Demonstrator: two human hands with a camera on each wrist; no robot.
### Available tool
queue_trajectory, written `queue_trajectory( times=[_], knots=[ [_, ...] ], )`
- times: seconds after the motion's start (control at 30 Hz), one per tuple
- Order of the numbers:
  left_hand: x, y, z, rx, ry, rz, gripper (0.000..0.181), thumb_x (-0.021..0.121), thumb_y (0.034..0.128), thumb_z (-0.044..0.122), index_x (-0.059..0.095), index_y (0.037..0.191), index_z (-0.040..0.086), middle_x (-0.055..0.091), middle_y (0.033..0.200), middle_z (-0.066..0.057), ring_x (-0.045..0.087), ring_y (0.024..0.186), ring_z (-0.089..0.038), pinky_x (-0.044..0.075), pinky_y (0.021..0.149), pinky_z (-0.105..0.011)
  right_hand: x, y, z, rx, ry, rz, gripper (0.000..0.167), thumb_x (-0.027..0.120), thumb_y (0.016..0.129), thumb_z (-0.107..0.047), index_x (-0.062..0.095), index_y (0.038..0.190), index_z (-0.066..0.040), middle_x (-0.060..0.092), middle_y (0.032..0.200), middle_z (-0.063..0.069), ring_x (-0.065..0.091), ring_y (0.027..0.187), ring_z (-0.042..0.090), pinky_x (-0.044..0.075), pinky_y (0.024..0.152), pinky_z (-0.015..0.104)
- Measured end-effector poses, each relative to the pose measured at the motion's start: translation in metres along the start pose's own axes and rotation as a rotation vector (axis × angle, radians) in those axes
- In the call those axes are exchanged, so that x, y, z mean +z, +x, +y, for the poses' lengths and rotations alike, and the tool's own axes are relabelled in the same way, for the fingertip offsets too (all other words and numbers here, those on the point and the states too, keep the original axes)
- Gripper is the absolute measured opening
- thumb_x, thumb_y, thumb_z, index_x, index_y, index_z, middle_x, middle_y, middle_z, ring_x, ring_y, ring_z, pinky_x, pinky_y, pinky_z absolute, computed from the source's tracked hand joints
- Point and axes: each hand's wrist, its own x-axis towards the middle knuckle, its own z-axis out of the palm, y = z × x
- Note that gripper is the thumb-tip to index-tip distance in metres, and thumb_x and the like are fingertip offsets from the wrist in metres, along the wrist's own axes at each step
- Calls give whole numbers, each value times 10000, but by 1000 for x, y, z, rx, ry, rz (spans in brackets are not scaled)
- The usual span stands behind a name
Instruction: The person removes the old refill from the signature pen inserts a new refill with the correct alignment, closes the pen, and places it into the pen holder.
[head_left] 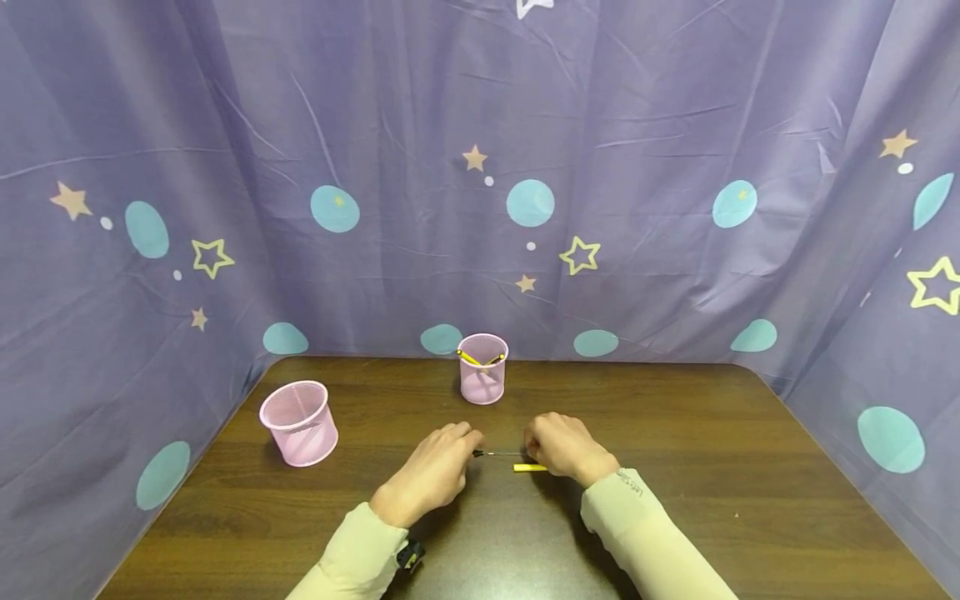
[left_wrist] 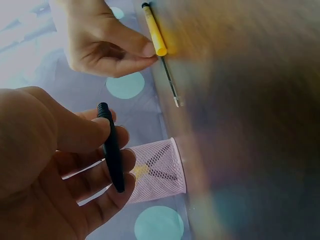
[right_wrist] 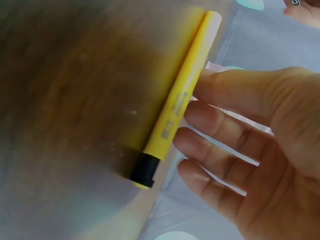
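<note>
A black tapered pen grip section (left_wrist: 113, 150) lies across the fingers of my left hand (head_left: 435, 468), its upper end pinched under the thumb. From my right hand (head_left: 562, 446) a thin pen refill (left_wrist: 169, 77) points toward the left hand, its far end held between thumb and forefinger. In the head view, the refill's tip is close to the black grip section (head_left: 477, 453). Just beside the right hand's fingertips, a yellow pen barrel (right_wrist: 182, 95) with a black end rests on the table. The refill is hidden in the right wrist view.
A pink mesh pen cup (head_left: 482, 385) holding yellow pens (head_left: 470, 358) stands at the table's back middle. Another pink mesh cup (head_left: 307, 437) stands to the left. The brown wooden table (head_left: 675, 433) is backed by a purple patterned curtain (head_left: 420, 125).
</note>
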Motion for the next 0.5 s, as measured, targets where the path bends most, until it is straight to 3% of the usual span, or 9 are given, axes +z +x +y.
queue_trajectory(
  times=[0.37,0.5],
  knots=[
    [-4,-24,-13,-19,-28,35,315,629,687,-92,675,924,110,594,873,25,587,805,-183,499,722,-344,-5,8,-8,-82,-8,136,329,619,661,0,448,528,-247,394,598,-114,371,528,67,314,438,255],
    [-8,-33,-20,-48,-37,53,265,647,725,-74,673,904,120,593,855,34,591,797,-173,501,711,-345,-3,12,-10,-96,-4,147,310,608,651,-1,452,538,-243,378,599,-120,352,525,60,294,430,250]
  ],
)
